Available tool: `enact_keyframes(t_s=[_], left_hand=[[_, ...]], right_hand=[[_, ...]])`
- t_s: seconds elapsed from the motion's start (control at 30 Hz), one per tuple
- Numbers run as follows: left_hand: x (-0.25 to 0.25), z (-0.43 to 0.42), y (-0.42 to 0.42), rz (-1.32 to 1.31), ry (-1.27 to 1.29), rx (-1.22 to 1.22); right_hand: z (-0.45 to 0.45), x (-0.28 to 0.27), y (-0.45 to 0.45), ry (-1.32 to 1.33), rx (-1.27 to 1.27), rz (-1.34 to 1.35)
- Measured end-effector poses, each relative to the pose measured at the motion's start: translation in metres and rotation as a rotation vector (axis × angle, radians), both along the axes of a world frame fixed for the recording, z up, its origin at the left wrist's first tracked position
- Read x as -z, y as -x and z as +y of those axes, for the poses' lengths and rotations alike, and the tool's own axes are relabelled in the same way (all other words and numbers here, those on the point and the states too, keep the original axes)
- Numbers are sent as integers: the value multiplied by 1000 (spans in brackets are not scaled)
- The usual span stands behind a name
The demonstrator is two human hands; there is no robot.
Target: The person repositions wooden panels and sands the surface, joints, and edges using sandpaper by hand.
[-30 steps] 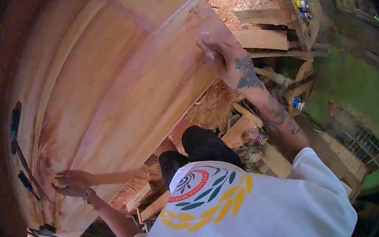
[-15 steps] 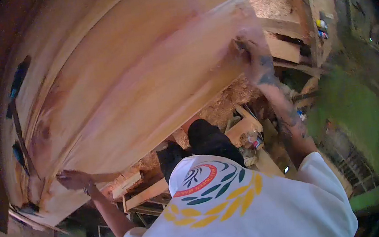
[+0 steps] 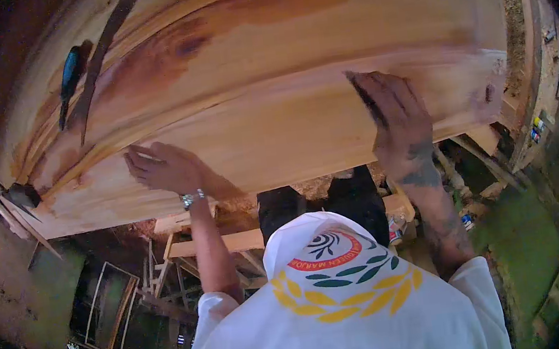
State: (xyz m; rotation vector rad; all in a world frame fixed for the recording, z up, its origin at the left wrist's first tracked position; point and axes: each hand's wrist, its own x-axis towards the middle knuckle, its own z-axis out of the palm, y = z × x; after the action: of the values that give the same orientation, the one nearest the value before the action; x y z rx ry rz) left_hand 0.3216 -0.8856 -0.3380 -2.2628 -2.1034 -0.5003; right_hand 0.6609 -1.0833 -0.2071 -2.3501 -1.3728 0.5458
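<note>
A broad wooden panel [image 3: 274, 133] with curved grooves and reddish-brown patches lies in front of me. My left hand [image 3: 163, 168], with a metal-banded watch on its wrist, rests on the panel's near part, its fingers stretched out and nothing in them. Farther right, my right hand [image 3: 400, 107] is closed around a thin dark flat piece [image 3: 368, 99] pressed to the wood. That piece is mostly covered by my fingers, and its kind is not clear. Toward the upper left lie a blue-and-black handled tool [image 3: 70, 74] and a long dark blade-like strip [image 3: 101, 57].
A small black block [image 3: 22, 195] sits at the panel's left end. Below the near edge are wooden frame pieces [image 3: 225, 242] and wood shavings. Small bottles or cans [image 3: 537, 127] stand at the far right. Green ground [image 3: 504, 244] shows at lower right.
My view has swung toward the panel's middle. My right hand has moved left from near the panel's right end, still holding the dark piece. My left hand has shifted right along the wood.
</note>
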Motion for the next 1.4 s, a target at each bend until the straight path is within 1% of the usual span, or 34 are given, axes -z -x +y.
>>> enact_keyframes(t_s=[0.07,0.17,0.2,0.27,0.3,0.4,0.43,0.5,0.57,0.63,0.7,0.77,0.83,0.9,0.93,0.97,1.03,1.1,1.13,1.17,1.23,1.27,1.33,1.4], left_hand=[[4,3,5,-51,-11,69],[2,-5,7,25,161,364],[16,-17,16,-84,379,523],[3,-26,0,-74,544,933],[-26,-16,-20,61,490,1176],[-31,1,-26,-61,639,1297],[-29,12,-19,13,643,1224],[-27,45,13,80,530,1086],[-22,79,60,210,423,961],[-16,107,113,179,327,812],[-14,128,176,227,283,728],[-20,137,229,308,306,574],[-6,148,292,130,317,277],[-1,147,332,285,173,283],[-8,146,317,359,101,281],[-12,138,300,422,59,337],[-24,136,230,74,233,415],[-28,115,155,-42,143,616],[-21,109,124,20,-33,775],[2,111,114,-155,196,666],[16,118,70,-242,288,723],[0,118,32,-147,151,887],[-13,127,-17,-311,128,1003],[-12,130,-40,-247,185,978]], right_hand=[[23,9,34,-18,-42,-61],[47,24,79,-4,-87,-152],[58,29,87,-14,-106,-193],[62,30,91,22,-35,-280],[61,28,95,37,4,-309],[60,19,87,-55,65,-308],[60,22,91,-55,59,-319],[51,26,94,-36,44,-366],[63,21,106,8,50,-362],[66,30,114,57,34,-370],[62,53,120,22,38,-424],[64,65,124,-19,9,-445],[65,72,129,-59,-40,-440],[64,78,136,-42,3,-403],[63,81,139,-33,20,-386],[62,83,142,-25,28,-370],[57,82,144,-7,45,-343],[53,77,142,13,35,-340],[56,77,142,22,27,-342],[55,74,142,54,9,-329],[53,66,137,111,-35,-312],[53,61,136,148,-33,-290],[62,48,139,230,-40,-245],[71,34,130,236,-49,-284]])
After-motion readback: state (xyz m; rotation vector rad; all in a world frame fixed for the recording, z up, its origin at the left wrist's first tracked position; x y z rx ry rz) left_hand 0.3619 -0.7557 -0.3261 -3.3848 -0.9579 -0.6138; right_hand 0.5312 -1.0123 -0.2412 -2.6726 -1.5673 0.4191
